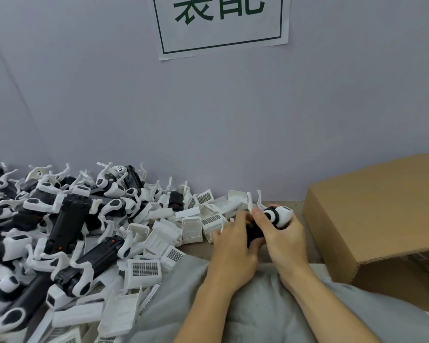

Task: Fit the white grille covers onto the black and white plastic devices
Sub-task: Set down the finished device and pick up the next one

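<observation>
Both my hands hold one black and white plastic device (278,216) above the table's front edge. My left hand (233,248) grips its black lower body. My right hand (282,240) grips its white upper end, where a white grille cover (285,211) sits on top. Thin white prongs stick up from the device between my hands. A large heap of black and white devices (67,226) fills the left side. Several loose white grille covers (144,269) lie scattered from the heap toward my hands.
An open cardboard box (372,219) stands at the right, close to my right hand. A grey wall with a printed paper sign (221,23) rises behind the table. My grey-clothed lap (183,300) fills the foreground.
</observation>
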